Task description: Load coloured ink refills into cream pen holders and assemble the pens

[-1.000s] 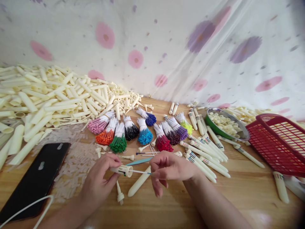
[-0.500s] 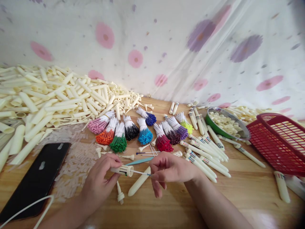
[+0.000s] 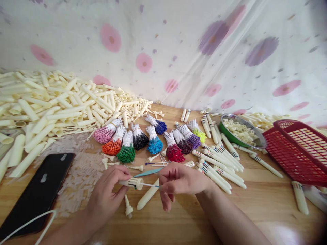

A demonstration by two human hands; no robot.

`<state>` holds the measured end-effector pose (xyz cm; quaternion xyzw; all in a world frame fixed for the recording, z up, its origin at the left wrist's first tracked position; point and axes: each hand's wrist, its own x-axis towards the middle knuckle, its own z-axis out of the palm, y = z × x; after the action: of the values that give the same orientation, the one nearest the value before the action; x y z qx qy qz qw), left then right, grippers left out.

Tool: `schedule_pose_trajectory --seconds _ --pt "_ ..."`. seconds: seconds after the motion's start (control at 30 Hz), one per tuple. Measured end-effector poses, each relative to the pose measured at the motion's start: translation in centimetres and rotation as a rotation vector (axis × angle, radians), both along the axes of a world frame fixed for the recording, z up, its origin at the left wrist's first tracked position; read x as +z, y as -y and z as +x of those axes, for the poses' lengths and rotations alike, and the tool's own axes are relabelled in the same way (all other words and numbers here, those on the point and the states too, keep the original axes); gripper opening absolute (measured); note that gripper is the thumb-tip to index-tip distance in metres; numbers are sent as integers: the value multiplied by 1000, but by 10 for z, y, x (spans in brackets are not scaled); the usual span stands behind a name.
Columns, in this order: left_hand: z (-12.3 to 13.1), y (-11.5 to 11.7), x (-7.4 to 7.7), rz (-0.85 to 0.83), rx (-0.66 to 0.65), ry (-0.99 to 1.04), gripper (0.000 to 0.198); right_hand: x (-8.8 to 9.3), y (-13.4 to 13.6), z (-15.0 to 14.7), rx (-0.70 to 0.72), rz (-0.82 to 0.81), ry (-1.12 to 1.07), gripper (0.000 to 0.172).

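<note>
Between its thumb and fingers my left hand (image 3: 109, 187) holds a cream slotted pen barrel (image 3: 133, 183), its open end turned to the right. My right hand (image 3: 180, 187) pinches the blue end of a thin white pen refill (image 3: 148, 184). The refill's other end reaches into the barrel's open mouth; how deep cannot be seen. Below them a smooth cream pen tube (image 3: 148, 198) lies on the table, and a small cream plug piece (image 3: 128, 207) rests under my left hand. Light-blue tweezers (image 3: 148, 172) and several loose refills (image 3: 159, 162) lie just behind.
Bundled refills in several colours (image 3: 153, 144) stand mid-table. Cream tubes (image 3: 63, 105) pile up at left, near a black phone (image 3: 41, 190) and clear small tubes (image 3: 79, 180). Multicolour pens (image 3: 217, 170), a green bowl (image 3: 228, 137) and a red basket (image 3: 293, 153) occupy the right.
My right hand has moved slightly left toward the barrel, and less of the refill shows between them. My left hand keeps its hold on the barrel.
</note>
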<state>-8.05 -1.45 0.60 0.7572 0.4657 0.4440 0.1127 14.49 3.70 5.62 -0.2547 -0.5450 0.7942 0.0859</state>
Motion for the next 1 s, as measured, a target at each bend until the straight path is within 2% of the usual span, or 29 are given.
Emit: schedule_pose_trajectory --seconds 0.23,0.4,0.47,0.63,0.7,0.83,1.0 --pt "1 2 -1 -51 14 32 18 -2 0 -1 -11 24 -47 25" --pt "0 1 -3 -50 14 43 18 -3 3 -3 -37 144 7 30" --pt "-1 0 -3 -13 -5 25 19 0 7 -6 -67 320 93 27" --pt "-2 -1 -2 14 -7 -38 17 2 15 -15 -202 1133 327 20" --pt "-3 1 -4 -27 -16 -49 15 -3 16 -18 -216 1342 318 24" --pt "-3 4 -10 -90 -73 -53 16 -17 18 -25 -276 1493 251 33" --pt "-1 8 -12 -101 -112 30 19 -25 17 -24 -346 1370 207 42"
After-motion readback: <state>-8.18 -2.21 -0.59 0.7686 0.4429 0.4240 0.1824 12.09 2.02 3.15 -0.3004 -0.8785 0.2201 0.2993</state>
